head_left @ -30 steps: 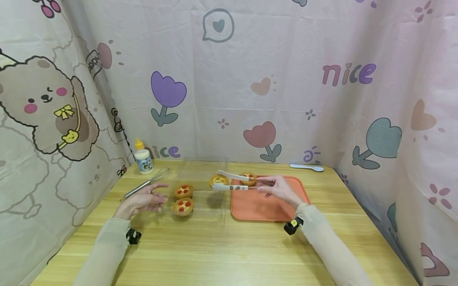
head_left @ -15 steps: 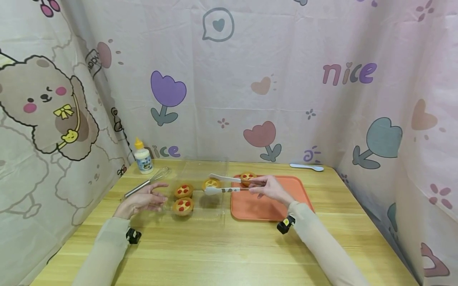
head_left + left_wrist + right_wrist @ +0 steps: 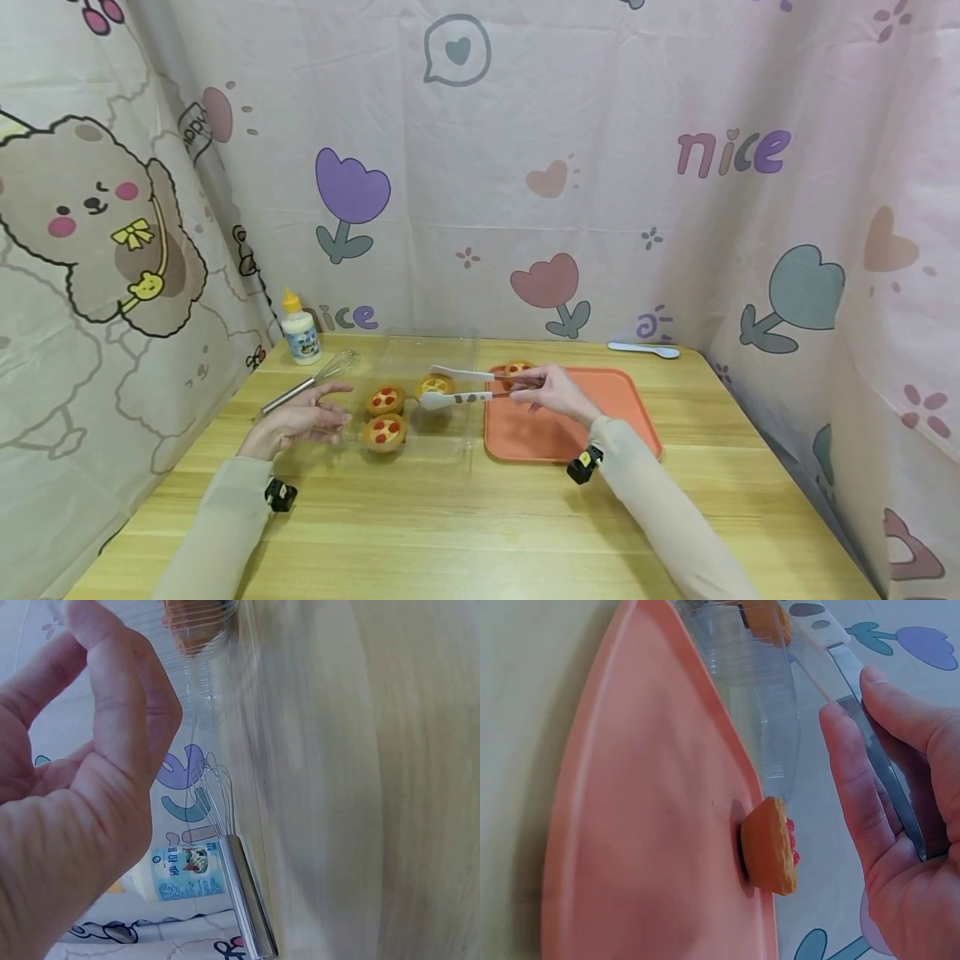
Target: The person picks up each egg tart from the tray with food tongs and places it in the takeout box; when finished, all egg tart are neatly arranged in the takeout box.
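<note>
My right hand (image 3: 553,392) grips white-tipped metal tongs (image 3: 457,399). Between their arms is a tart with yellow fruit slices (image 3: 435,385), over the right part of a clear plastic container (image 3: 431,450). Two tarts topped with red pieces, the rear one (image 3: 385,400) and the front one (image 3: 384,433), sit in its left part. At the container's left edge, my left hand (image 3: 300,421) pinches the thin plastic side with thumb and fingers; the contact is partly hidden. Another red-topped tart (image 3: 769,846) stands at the back of the orange tray (image 3: 645,802), partly behind the right hand in the head view.
The container's raised lid (image 3: 427,354) stands behind it. A whisk (image 3: 311,383) and a yellow-capped squeeze bottle (image 3: 302,332) are at the back left. A pale spatula (image 3: 643,350) lies at the back right, before a printed curtain (image 3: 480,167).
My right hand has moved left with the tongs, bringing the yellow-topped tart from beside the tray to over the container. My left hand has stayed in place.
</note>
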`<state>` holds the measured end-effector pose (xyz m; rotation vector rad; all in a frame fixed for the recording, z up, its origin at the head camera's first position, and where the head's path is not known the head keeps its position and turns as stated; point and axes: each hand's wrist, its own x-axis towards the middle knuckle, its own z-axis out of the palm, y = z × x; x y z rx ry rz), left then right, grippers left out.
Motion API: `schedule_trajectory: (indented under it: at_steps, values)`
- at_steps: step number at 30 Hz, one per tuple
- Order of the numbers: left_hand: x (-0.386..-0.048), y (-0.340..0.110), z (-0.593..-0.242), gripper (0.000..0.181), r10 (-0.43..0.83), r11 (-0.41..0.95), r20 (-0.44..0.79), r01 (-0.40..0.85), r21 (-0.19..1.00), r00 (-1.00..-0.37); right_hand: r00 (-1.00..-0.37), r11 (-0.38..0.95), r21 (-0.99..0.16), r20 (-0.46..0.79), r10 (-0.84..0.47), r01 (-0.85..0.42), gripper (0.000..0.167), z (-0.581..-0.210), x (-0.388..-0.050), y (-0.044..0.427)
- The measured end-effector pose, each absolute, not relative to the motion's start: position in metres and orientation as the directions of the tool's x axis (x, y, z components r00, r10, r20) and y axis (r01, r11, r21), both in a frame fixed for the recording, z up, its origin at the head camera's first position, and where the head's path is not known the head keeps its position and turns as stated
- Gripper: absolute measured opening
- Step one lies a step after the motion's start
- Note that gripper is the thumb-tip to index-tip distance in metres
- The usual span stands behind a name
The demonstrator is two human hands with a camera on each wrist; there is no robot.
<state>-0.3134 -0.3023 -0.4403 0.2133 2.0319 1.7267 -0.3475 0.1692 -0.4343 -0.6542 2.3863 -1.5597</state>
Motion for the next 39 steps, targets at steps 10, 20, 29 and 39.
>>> schedule_trajectory:
  at_steps: [10, 20, 29, 39]
  values:
    - [-0.312, -0.301, -0.439, 0.079, 0.396, 0.206, -0.249, -0.178, 0.962, -0.884, -0.878, 0.378, -0.895, 0.029, -0.478, -0.235, 0.037, -0.429, -0.350, 0.158]
    - [-0.310, -0.302, -0.436, 0.078, 0.405, 0.211, -0.245, -0.170, 0.962, -0.881, -0.866, 0.420, -0.871, 0.012, -0.500, -0.255, 0.035, -0.423, -0.355, 0.146]
    - [-0.311, -0.302, -0.436, 0.077, 0.414, 0.212, -0.237, -0.160, 0.964, -0.879, -0.861, 0.453, -0.852, -0.005, -0.509, -0.263, 0.034, -0.417, -0.357, 0.141]
    - [-0.312, -0.302, -0.438, 0.077, 0.394, 0.227, -0.245, -0.164, 0.960, -0.886, -0.842, 0.428, -0.858, 0.012, -0.539, -0.285, 0.044, -0.417, -0.360, 0.146]
